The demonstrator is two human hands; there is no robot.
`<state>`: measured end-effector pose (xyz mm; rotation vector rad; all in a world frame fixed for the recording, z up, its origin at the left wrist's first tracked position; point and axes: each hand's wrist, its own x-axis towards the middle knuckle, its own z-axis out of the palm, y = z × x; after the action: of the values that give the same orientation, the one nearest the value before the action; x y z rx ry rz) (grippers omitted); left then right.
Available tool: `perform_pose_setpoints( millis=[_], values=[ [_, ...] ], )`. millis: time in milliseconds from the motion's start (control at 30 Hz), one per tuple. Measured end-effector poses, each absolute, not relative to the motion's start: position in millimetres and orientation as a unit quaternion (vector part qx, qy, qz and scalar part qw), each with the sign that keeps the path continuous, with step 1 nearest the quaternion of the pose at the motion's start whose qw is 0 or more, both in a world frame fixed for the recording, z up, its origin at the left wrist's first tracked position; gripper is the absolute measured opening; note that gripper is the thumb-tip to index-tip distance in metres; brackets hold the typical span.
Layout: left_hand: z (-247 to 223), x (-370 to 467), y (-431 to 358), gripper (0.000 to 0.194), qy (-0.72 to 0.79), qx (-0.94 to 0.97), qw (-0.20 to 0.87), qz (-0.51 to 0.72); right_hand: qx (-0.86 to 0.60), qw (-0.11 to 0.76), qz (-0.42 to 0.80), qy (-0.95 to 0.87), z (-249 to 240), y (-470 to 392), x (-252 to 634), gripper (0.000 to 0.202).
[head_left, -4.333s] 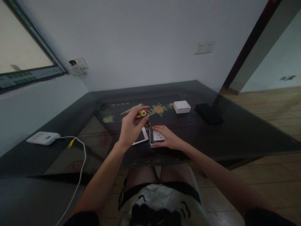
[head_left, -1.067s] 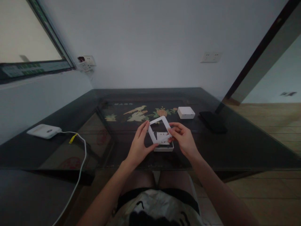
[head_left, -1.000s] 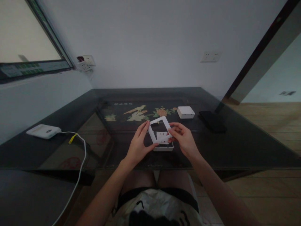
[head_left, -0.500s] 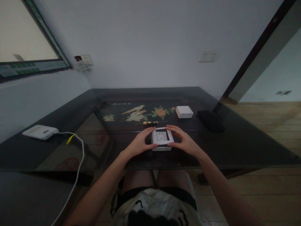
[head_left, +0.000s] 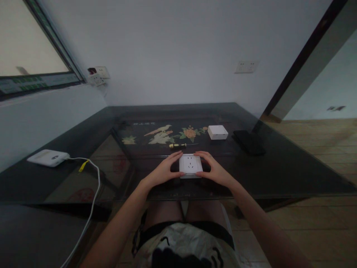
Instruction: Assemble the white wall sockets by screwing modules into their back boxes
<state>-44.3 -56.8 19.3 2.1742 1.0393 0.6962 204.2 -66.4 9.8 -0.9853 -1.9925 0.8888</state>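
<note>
A white wall socket (head_left: 190, 165) with several plug slots sits on the dark table near its front edge, face up. My left hand (head_left: 165, 167) grips its left side, thumb at the near corner and fingers at the far one. In the same way my right hand (head_left: 215, 168) is closed on the right side. The socket's frame lies flat around its face. Just beyond the hands lies a screwdriver (head_left: 177, 146) with a yellow and black handle, its thin shaft pointing right.
A white box-shaped piece (head_left: 218, 132) stands at the back right, beside a black flat object (head_left: 248, 142). On the left lies a white device (head_left: 49, 158) with a white cable (head_left: 98, 178) running off the front edge. Wall sockets (head_left: 247, 67) are on the wall behind.
The white frame, tilted and offset over the socket before, now lies flat around its face. Both hands have moved down slightly with it and keep their hold.
</note>
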Motion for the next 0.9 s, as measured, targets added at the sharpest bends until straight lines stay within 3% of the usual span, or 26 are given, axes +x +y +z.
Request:
perform_pose_setpoints(
  millis=[533, 733, 900],
  values=[
    [17, -45, -58, 0.077, 0.385, 0.823, 0.322, 0.268, -0.387, 0.358, 0.355, -0.772, 7, -67, 206, 0.066],
    [12, -48, -62, 0.09, 0.387, 0.812, 0.337, 0.277, -0.389, 0.369, 0.39, -0.749, 6, -71, 211, 0.081],
    [11, -50, -82, 0.084, 0.423, 0.745, 0.406, 0.318, -0.448, 0.43, 0.448, -0.643, -6, -86, 210, 0.067]
  ],
)
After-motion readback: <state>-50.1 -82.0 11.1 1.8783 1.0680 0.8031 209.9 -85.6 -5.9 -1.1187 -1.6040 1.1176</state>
